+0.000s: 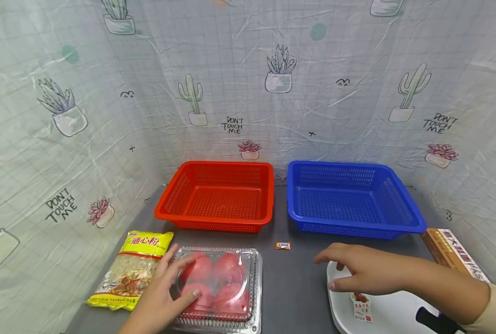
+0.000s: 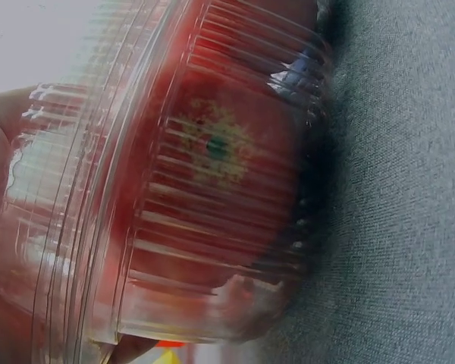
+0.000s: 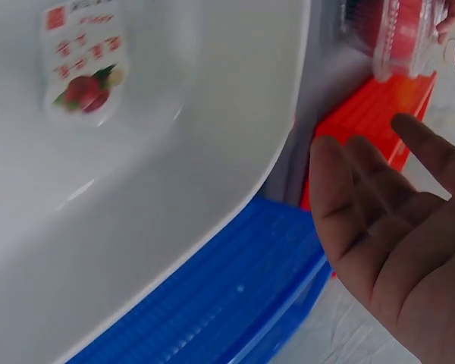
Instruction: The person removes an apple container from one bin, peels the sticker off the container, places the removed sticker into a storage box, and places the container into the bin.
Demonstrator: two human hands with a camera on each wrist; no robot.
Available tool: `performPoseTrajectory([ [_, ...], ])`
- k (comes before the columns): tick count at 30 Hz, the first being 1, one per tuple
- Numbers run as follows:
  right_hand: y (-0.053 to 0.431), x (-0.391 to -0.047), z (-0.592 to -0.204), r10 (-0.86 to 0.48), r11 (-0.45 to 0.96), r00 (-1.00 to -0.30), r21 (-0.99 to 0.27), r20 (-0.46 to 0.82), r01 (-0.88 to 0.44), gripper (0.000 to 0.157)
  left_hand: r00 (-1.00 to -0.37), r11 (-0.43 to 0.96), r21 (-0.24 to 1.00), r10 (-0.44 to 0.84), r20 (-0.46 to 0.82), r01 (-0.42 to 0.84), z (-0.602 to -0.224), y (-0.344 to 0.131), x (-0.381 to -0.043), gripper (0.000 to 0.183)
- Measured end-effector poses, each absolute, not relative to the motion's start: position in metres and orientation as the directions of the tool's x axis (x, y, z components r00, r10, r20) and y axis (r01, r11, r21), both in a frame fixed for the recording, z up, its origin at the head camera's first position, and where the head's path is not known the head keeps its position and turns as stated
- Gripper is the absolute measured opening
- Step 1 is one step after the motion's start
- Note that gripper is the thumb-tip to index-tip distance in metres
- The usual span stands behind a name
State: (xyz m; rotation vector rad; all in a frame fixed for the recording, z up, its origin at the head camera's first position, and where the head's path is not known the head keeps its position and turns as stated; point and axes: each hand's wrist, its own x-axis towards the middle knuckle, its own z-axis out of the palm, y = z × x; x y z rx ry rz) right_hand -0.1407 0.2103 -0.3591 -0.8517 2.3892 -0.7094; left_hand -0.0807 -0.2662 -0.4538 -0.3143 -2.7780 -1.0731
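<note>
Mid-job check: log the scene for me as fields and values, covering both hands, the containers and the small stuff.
Left hand: resting on clear box
Box contents: red rounded pieces
Right hand: near white tray, holding nothing
In tray: small printed label
Back left: red basket
Back right: blue basket
Between box and tray, nearer baskets: orange packet
Left of box: yellow-ended bag
Far right: brown carton, partly hidden

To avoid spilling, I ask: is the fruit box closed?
Closed: the lid covers the fruit, its rim meeting the base. Whether it is latched, I cannot tell.
</note>
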Motion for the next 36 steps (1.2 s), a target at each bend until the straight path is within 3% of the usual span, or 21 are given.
performPoseTrajectory([
  [6,0.186,-0.139,-0.360,-0.670,0.638,-0.698,-0.678,-0.255,-0.364,0.048,-0.966,0.737,0.629,0.140,0.218,0.248,-0.455,-0.271,-0.080,0.068],
  [13,0.153,-0.135,-0.371,-0.639,0.520,-0.726,-0.838,-0.255,-0.164,0.060,-0.953,0.733,0.617,0.155,0.259,0.286,-0.448,-0.274,-0.082,0.064],
  [21,0.117,-0.138,-0.386,-0.606,0.394,-0.755,-0.919,-0.251,-0.011,0.070,-0.948,0.734,0.611,0.152,0.280,0.298,-0.430,-0.289,-0.093,0.059],
  [30,0.085,-0.146,-0.401,-0.533,0.300,-0.826,-0.954,-0.184,0.019,0.068,-0.961,0.680,0.680,0.160,0.225,0.273,-0.410,-0.309,-0.120,0.059],
  [36,0.066,-0.142,-0.417,-0.494,0.239,-0.859,-0.971,-0.133,0.014,0.075,-0.979,0.647,0.736,0.105,0.173,0.200,-0.409,-0.322,-0.140,0.059],
])
